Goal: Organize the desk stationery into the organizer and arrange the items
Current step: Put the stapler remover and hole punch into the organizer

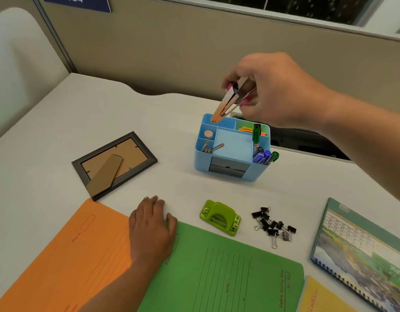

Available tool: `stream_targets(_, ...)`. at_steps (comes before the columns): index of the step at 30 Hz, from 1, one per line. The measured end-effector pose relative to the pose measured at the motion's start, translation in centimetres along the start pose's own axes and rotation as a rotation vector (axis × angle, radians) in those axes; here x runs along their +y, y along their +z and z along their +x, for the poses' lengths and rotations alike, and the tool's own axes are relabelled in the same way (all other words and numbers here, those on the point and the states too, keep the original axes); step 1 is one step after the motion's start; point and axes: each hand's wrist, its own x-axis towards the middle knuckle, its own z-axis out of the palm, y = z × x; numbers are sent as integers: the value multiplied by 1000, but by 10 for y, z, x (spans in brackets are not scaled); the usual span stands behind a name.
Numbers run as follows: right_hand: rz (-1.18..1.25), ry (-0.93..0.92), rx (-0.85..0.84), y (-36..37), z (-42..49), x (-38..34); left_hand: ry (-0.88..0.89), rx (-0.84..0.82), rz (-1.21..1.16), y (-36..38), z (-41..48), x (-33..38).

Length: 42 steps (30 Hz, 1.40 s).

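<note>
R: my right hand (269, 86) pinches the stapler (223, 104), its tip at the back-left slot of the organizer (200, 157) | L: my left hand (151, 228) lies flat, holds nothing | RISK: the stapler hangs open, so it may catch the rim and tip the organizer.

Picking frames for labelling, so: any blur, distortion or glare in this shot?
Head view: the wide-angle lens tilts and bows the partition lines; right hand and stapler look slightly soft; organizer and clips fairly crisp; lighting even, shadows faint, small glint on the stapler's metal.
</note>
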Motion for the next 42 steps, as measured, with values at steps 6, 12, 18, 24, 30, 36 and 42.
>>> stream_targets(6, -78, 57, -1, 28, 37, 39, -7, -27, 14, 0, 1, 0)
stream_targets(12, -197, 50, -61, 54, 61, 70, -13, -30, 20, 0, 1, 0)
stream_targets(18, -293, 60, -125, 74, 75, 88, -16, -35, 29, 0, 2, 0)
stream_targets(24, -437, 8, -163, 87, 82, 89, -18, -28, 18, 1, 1, 1)
stream_targets(30, -483, -73, -324, 100, 92, 89, -19, -42, 24, 2, 1, 1)
stream_targets(36, -592, -142, -408, 110, 96, 96, -19, -29, 17, 1, 1, 2)
stream_targets(42, -704, -239, -449, 115, 95, 97, -23, -33, 16, 1, 2, 1)
